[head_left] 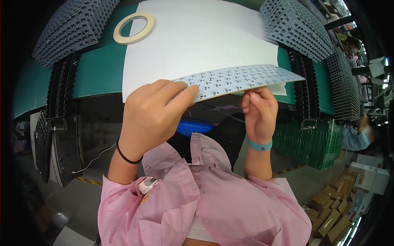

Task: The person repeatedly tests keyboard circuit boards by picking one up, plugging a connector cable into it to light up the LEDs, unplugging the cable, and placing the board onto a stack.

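A thin white circuit board (236,79), dotted with rows of small dark pads, is held tilted above the bench's near edge. My left hand (154,108) grips its left end, thumb and fingers closed around the edge. At the board's near edge, toward the right, my right hand (261,108) pinches with curled fingertips, which the board partly hides. Under the board lies a large white sheet (197,37) on the green bench mat (98,74). Near the sheet's left side rests a roll of cream masking tape (119,35).
Stacks of similar boards stand at back left (76,28) and back right (295,28). Black slotted racks (61,90) flank the work area. Below are a blue perforated stool seat (193,126) and a green crate (305,141). Cardboard boxes (336,201) lie at lower right.
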Demonstrator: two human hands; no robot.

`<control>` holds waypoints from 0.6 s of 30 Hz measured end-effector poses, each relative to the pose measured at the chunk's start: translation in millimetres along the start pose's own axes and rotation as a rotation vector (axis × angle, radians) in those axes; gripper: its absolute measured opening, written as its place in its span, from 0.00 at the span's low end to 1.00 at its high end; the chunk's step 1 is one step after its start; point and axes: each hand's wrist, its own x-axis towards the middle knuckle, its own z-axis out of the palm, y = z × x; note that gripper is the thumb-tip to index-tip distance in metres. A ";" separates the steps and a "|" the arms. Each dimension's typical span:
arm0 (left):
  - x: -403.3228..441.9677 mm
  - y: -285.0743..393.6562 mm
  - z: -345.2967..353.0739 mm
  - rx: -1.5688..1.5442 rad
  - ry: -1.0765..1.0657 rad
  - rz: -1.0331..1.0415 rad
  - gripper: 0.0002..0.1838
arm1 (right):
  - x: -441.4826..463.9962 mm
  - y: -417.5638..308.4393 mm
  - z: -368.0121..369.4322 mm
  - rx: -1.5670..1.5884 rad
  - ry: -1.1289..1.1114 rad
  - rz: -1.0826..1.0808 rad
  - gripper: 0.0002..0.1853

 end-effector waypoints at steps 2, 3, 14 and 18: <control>-5.8 -1.0 -2.0 -0.071 -0.018 -0.042 0.17 | -8.9 5.4 -7.1 0.024 -0.025 0.017 0.08; -9.5 -1.4 -3.6 -0.108 -0.031 -0.063 0.18 | -13.9 8.6 -10.7 0.037 -0.034 0.026 0.09; -97.9 -139.1 -46.7 0.911 0.310 -0.625 0.19 | -34.3 33.9 -35.2 -0.014 -0.008 0.060 0.11; -96.7 -162.4 -45.0 0.999 0.026 -0.958 0.14 | -35.4 35.9 -35.7 -0.005 -0.005 0.068 0.10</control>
